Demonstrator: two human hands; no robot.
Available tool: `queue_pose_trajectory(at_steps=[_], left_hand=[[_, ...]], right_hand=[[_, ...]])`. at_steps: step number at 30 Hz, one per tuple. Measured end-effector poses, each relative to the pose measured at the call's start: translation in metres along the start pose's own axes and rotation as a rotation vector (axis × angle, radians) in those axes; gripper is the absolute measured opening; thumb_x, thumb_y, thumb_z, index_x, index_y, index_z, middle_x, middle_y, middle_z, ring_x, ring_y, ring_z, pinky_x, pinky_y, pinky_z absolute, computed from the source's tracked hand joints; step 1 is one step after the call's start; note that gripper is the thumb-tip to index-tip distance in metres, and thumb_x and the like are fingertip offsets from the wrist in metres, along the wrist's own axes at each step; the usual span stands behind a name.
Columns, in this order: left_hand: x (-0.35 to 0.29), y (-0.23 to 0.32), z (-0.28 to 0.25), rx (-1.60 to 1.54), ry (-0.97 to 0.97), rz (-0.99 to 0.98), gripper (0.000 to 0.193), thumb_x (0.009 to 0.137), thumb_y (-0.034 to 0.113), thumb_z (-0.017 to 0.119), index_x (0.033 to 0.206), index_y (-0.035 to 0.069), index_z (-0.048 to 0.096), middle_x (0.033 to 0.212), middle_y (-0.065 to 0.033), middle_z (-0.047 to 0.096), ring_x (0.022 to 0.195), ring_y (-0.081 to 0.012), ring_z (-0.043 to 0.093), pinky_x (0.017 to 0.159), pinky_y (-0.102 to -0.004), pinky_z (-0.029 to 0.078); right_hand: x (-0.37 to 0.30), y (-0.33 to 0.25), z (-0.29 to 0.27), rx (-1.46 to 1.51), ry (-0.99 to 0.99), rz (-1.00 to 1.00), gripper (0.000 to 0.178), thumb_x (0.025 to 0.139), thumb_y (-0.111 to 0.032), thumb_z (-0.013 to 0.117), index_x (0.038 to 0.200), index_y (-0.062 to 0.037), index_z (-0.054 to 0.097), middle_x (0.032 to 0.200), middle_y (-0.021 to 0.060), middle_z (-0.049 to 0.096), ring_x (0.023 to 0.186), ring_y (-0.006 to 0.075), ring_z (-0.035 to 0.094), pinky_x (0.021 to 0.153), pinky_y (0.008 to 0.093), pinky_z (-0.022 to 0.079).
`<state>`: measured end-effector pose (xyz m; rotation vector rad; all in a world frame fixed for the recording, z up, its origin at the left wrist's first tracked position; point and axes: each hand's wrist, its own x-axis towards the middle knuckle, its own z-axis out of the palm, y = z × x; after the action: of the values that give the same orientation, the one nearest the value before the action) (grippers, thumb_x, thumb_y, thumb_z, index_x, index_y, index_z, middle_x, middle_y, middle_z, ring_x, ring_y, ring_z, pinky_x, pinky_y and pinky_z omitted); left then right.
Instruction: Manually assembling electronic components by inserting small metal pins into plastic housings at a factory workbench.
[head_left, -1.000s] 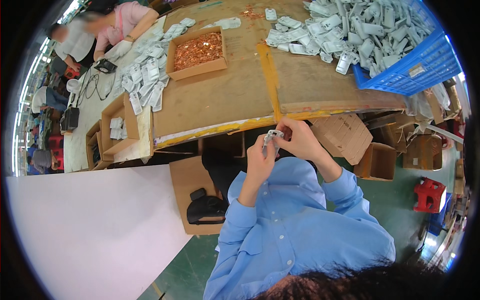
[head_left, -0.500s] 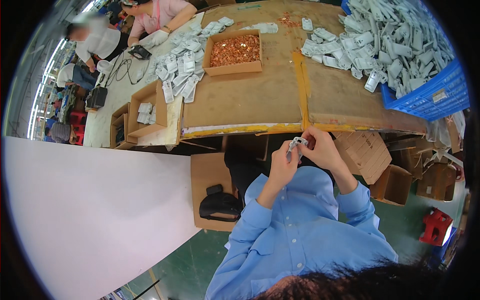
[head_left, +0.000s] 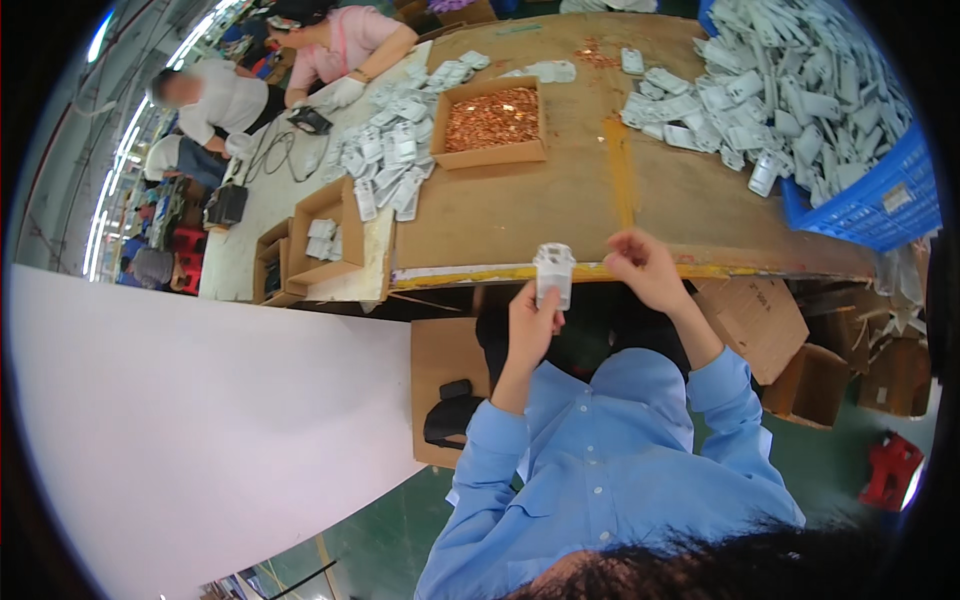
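Note:
In front of the table's near edge, my left hand (head_left: 533,325) grips a small white plastic housing (head_left: 554,270) by its lower end, its recessed face turned up. Apart from it, to the right, is my right hand (head_left: 650,275). Its fingertips are pinched together, and anything between them is too small to make out. Beyond my hands, a shallow cardboard box (head_left: 541,152) on the table holds many small copper-coloured metal pieces (head_left: 490,118). Similar white housings (head_left: 385,150) lie heaped to the left of that box.
At the right, a blue plastic crate (head_left: 875,208) overflows with white housings (head_left: 690,105) onto the cardboard-covered table (head_left: 500,215). A smaller box (head_left: 330,262) holds several white parts. Two co-workers sit far left. Below right are cardboard boxes (head_left: 805,385) and a red stool (head_left: 890,470).
My hands were together on the housing; now they are apart. The left hand holds the housing up toward the table edge, and the right has let go of it. The view has shifted slightly.

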<state>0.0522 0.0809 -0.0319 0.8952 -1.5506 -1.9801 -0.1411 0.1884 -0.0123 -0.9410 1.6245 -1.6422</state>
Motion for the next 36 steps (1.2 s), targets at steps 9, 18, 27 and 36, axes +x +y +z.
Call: queue_pose_trajectory(at_steps=[9,18,27,36], left_hand=[[0.111,0.064,-0.117,0.119,0.488,0.196,0.017,0.089,0.021,0.069,0.087,0.007,0.06,0.067,0.0014,0.056,0.053,-0.0054,0.048,0.048,-0.0198,0.037],[0.246,0.113,-0.222,0.092,0.706,0.438,0.062,0.085,0.015,0.072,0.134,-0.003,0.04,0.112,-0.0113,0.058,0.089,-0.018,0.062,0.073,-0.0308,0.052],[0.166,0.023,-0.075,0.223,0.466,0.465,0.026,0.095,0.017,0.061,0.115,0.001,0.055,0.096,-0.0051,0.061,0.078,-0.0102,0.061,0.061,-0.0221,0.047],[0.142,-0.014,-0.039,0.111,0.293,0.411,0.025,0.1,0.024,0.053,0.105,0.001,0.061,0.08,-0.0042,0.063,0.061,-0.0064,0.055,0.052,-0.0183,0.038]], right_hand=[[0.045,0.06,-0.029,-0.154,0.5,-0.085,0.011,0.092,-0.008,0.063,0.096,0.002,0.06,0.067,-0.0017,0.051,0.061,0.0049,0.044,0.055,0.0223,0.038],[0.042,0.061,-0.022,-0.201,0.504,-0.049,0.016,0.092,-0.014,0.063,0.097,0.0005,0.063,0.064,0.0102,0.062,0.057,0.0097,0.052,0.052,0.0291,0.042],[0.043,0.056,-0.026,-0.24,0.518,-0.082,0.016,0.09,-0.012,0.065,0.098,0.0005,0.063,0.058,0.0127,0.056,0.049,0.0175,0.05,0.05,0.0319,0.04],[0.036,0.044,-0.061,-0.131,0.605,-0.021,0.022,0.092,-0.015,0.063,0.108,0.0,0.062,0.064,-0.0017,0.053,0.06,0.0055,0.045,0.051,0.0262,0.037]])
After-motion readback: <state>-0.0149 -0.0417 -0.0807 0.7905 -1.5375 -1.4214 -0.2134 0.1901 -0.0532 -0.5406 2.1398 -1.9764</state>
